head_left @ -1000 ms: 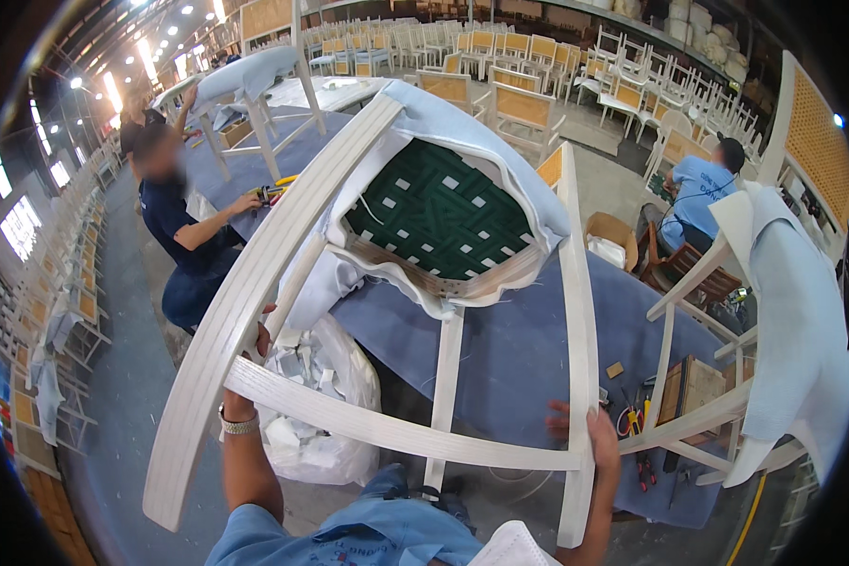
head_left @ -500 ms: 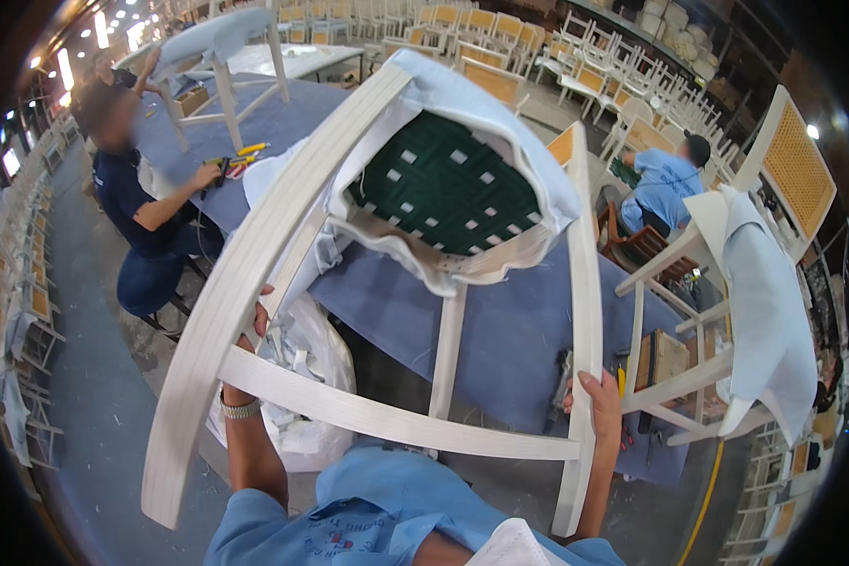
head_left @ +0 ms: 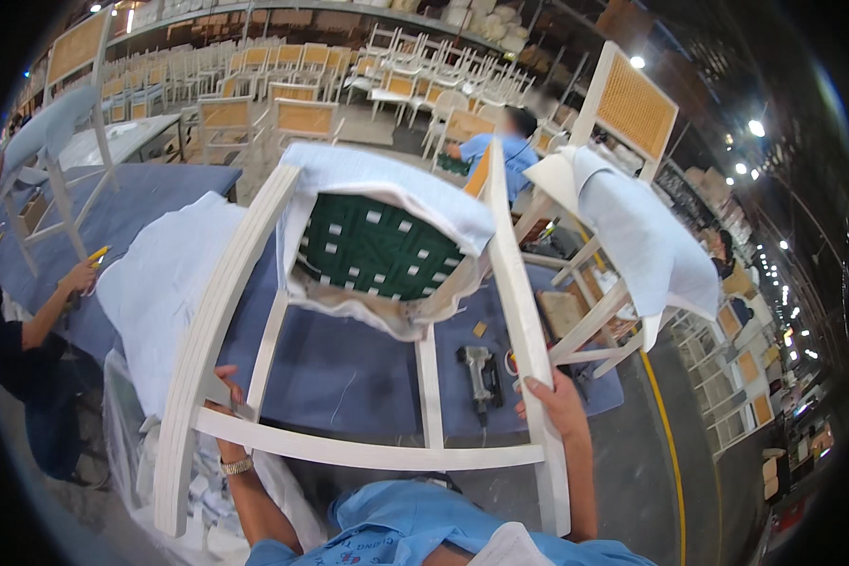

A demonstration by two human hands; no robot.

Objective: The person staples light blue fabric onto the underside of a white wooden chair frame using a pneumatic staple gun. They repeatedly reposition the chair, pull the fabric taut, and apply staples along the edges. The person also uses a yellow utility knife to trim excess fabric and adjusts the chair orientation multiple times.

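A white wooden chair (head_left: 368, 458) is tipped toward me on the blue-covered table, its legs and a curved cross rail pointing my way. The underside of its seat shows dark green woven webbing (head_left: 377, 241), framed by light blue fabric (head_left: 387, 184) with loose, ragged edges. My left hand (head_left: 228, 389) grips the chair frame at the left, partly hidden behind the leg; a metal-band watch is on that wrist. At the right, my right hand (head_left: 555, 401) is wrapped round the other leg. Beside it on the table lies a staple gun (head_left: 481, 377).
Light blue cloth (head_left: 165, 283) covers the table's left part, above a plastic bag of scraps (head_left: 208, 491). Another chair draped in blue fabric (head_left: 641, 236) stands right. A co-worker's hand (head_left: 80, 276) holds a yellow tool at left. Another person (head_left: 509, 156) sits beyond the table.
The chair has come down and left in view, still held by both my hands. My view has swung right, so the staple gun shows fully and the left co-worker sits nearer the edge.
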